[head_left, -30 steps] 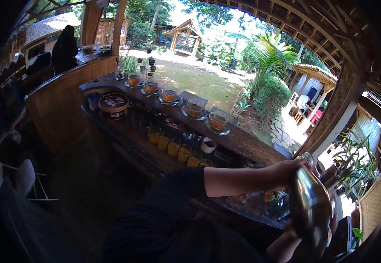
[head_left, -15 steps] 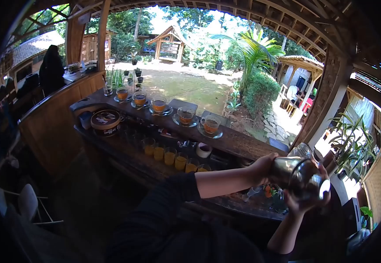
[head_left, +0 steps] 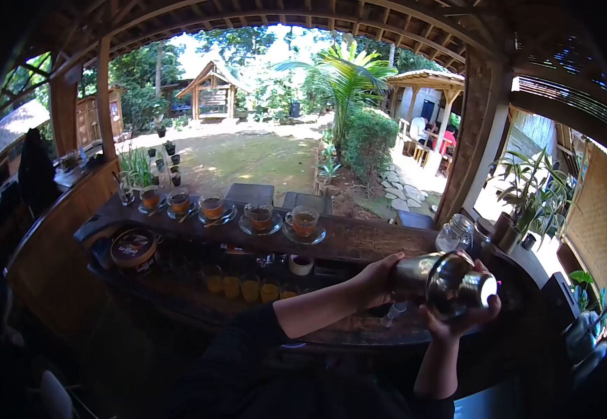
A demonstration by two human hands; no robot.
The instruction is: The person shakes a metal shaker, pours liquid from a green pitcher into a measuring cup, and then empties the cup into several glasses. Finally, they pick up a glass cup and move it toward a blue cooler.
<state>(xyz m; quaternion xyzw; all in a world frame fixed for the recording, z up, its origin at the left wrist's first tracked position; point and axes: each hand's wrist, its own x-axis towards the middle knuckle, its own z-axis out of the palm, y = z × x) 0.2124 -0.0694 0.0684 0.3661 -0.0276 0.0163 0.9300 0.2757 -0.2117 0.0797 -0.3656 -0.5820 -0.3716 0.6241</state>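
A shiny metal cocktail shaker (head_left: 425,278) lies nearly sideways in the air above the right end of the bar. My left hand (head_left: 379,278) is closed round its left end. Around the right end wrap the fingers of my right hand (head_left: 460,318), with the palm beneath it. Just beyond the shaker stands a clear glass jar (head_left: 455,234). On the counter ledge (head_left: 380,241) to the left, several glass cups of amber drink stand on saucers, the nearest cup (head_left: 304,222) among them. What the shaker contains is hidden.
On the lower shelf several glasses of orange drink (head_left: 250,290) stand in a row, with a white-rimmed cup (head_left: 301,264) behind. A round brown tub (head_left: 134,249) sits at the left. Potted plants (head_left: 530,188) rise at the right; people sit under a distant shelter.
Both hands have shifted left in the picture with the shaker, still gripping it. The view has turned to the right, so the cups and garden appear further left.
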